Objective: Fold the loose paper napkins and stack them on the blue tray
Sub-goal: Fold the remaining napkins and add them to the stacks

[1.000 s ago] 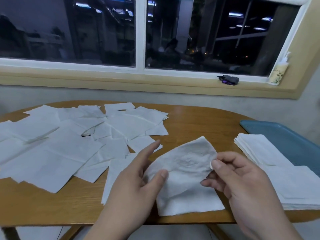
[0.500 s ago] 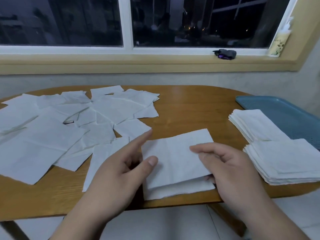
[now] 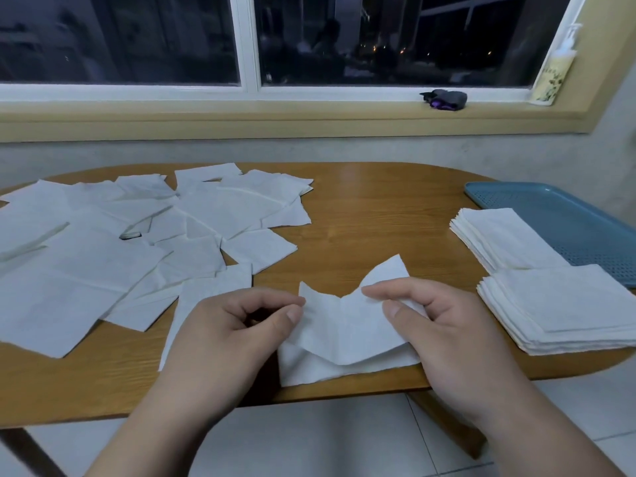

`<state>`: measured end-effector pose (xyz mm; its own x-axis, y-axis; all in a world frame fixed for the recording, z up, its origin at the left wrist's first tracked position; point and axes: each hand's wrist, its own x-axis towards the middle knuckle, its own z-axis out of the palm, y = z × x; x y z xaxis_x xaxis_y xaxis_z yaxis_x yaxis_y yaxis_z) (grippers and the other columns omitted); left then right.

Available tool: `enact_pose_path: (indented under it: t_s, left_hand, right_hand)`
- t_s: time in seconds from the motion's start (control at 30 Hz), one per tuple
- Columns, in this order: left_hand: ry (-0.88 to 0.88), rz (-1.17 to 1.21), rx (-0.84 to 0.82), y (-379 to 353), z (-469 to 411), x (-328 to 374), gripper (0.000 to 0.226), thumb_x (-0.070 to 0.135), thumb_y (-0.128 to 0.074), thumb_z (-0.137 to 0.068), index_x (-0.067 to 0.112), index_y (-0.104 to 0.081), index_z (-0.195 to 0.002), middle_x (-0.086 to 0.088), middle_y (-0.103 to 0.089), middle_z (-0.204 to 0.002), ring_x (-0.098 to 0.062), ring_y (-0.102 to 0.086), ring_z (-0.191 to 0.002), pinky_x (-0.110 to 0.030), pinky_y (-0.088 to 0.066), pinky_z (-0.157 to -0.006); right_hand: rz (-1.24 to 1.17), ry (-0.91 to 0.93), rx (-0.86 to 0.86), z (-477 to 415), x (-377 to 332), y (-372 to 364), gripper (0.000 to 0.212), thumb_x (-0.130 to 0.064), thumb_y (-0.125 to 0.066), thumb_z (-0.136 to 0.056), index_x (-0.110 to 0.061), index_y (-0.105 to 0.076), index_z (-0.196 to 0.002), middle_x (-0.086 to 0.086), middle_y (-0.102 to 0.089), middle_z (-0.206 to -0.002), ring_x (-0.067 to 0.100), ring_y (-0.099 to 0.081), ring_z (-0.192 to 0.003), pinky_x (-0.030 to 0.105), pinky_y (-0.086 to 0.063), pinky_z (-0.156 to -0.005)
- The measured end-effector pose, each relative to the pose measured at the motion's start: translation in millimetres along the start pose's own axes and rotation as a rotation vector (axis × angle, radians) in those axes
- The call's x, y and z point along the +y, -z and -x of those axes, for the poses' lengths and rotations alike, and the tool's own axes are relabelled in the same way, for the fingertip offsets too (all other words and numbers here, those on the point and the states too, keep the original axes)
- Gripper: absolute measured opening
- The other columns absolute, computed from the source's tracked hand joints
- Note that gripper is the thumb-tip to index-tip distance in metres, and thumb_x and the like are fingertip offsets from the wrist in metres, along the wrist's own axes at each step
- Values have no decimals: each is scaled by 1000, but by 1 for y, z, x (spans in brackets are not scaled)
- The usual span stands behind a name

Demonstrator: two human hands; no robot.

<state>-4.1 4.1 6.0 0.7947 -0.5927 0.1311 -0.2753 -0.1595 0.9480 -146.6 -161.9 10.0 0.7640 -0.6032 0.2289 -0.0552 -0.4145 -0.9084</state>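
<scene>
A white paper napkin (image 3: pixel 344 335) lies half folded at the table's front edge, its upper layer lifted and bowed. My left hand (image 3: pixel 237 332) pinches its left edge between thumb and forefinger. My right hand (image 3: pixel 444 332) pinches its right edge the same way. Several loose unfolded napkins (image 3: pixel 113 249) are spread over the left half of the table. Two stacks of folded napkins sit at the right: a far stack (image 3: pixel 502 239) and a near stack (image 3: pixel 564 308), both partly on the blue tray (image 3: pixel 564 215).
The oval wooden table (image 3: pixel 371 208) stands under a window sill. A dark small object (image 3: pixel 445 98) and a pump bottle (image 3: pixel 554 70) rest on the sill. White tiled floor shows below the table's front edge.
The napkin went from held up, to laid flat with its top half folded down, to now being pinched at both side edges with the upper layer lifted. The view tilted downward.
</scene>
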Motion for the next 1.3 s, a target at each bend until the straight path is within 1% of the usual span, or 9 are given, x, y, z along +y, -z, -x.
enact_pose_path:
  t_s: [0.17,0.33,0.47,0.6,0.73,0.9,1.03,1.17,1.3]
  left_hand:
    - [-6,-134,-41,2,-1,-3,13,38,-67,-87,49,-71,-93,25,-69,-84,6,-61,-77,-4,-38,-63]
    - [-82,-245,-50,7,-3,-2,32,52,-59,-89,50,-61,-121,33,-61,-100,8,-55,-95,-3,-36,-72]
    - [-60,-216,-145,11,-2,2,53,69,-48,-78,74,-35,-128,38,-58,-117,25,-43,-111,-7,-35,-84]
    - [-68,-68,-317,12,0,2,61,73,-48,-75,78,-22,-131,21,-65,-117,2,-58,-109,-6,-40,-86]
    - [-97,111,-404,6,4,5,68,49,-66,-81,48,-41,-144,21,-60,-133,-1,-55,-125,-29,-40,-104]
    - [-102,229,-162,4,4,12,54,0,-63,-86,40,-60,-122,17,-75,-89,4,-68,-86,-4,-46,-70]
    - [-153,95,-146,8,6,14,48,5,-66,-87,50,-73,-106,21,-74,-99,12,-63,-97,2,-38,-76]
    - [-155,-42,-93,9,4,10,34,13,-73,-83,47,-78,-84,8,-74,-96,-5,-64,-93,0,-38,-72]
    - [-105,-118,-99,8,3,9,30,17,-74,-84,46,-78,-85,7,-71,-89,-9,-63,-85,-2,-38,-67]
  right_hand:
    - [84,187,-32,0,0,1,36,-15,-61,-97,-49,-73,-97,-24,-72,-98,-2,-63,-103,8,-44,-78]
    - [136,416,-83,-5,-8,7,23,-23,-58,-93,-37,-74,-103,-5,-70,-89,17,-65,-94,28,-51,-73]
    - [120,568,-107,-4,-17,11,26,-9,-59,-95,-29,-74,-103,-7,-70,-98,22,-65,-98,35,-52,-73]
    - [51,590,-84,-3,-21,11,29,-7,-57,-92,-28,-74,-101,-12,-69,-104,21,-65,-102,28,-52,-77]
    - [24,550,-42,-4,-19,12,27,-7,-60,-93,-29,-75,-100,-12,-71,-105,18,-65,-105,26,-53,-81]
    - [9,384,86,-2,-16,10,33,-13,-62,-90,-43,-75,-98,-18,-73,-96,8,-67,-99,12,-49,-78]
    - [-15,204,74,0,-14,10,40,-9,-66,-92,-49,-73,-96,-20,-74,-94,1,-67,-93,11,-50,-72]
    - [56,38,69,-1,-10,11,34,-18,-64,-90,-50,-74,-96,-5,-75,-88,24,-67,-83,47,-55,-74]
    - [135,-23,41,-2,-6,12,27,-19,-64,-90,-44,-74,-93,-22,-73,-85,6,-66,-80,27,-53,-69]
